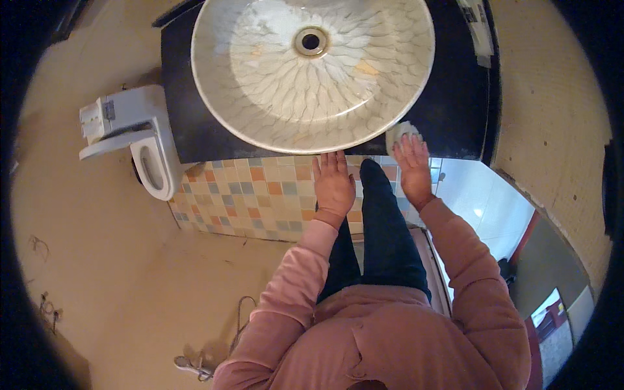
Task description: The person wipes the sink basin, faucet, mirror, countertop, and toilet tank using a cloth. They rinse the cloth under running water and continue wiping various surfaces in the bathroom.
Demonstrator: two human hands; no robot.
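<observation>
A large oval ceramic washbasin (273, 97) with a petal-like pattern and a round drain stands on a black countertop (458, 112). My right hand (413, 163) lies over a crumpled whitish cloth (400, 134) on the counter, beside the basin's lower right rim; its fingers press on the cloth, and part of the cloth is hidden under them. My left hand (334, 185) is flat with its fingers extended, the fingertips at the counter's front edge just below the basin's rim. I see nothing in it.
At the left is a white toilet (163, 146) with its lid raised. Coloured tiles (243, 195) cover the counter's front. A hand shower (187, 364) is at the lower left. A wall (551, 122) bounds the counter at the right, with a doorway below it.
</observation>
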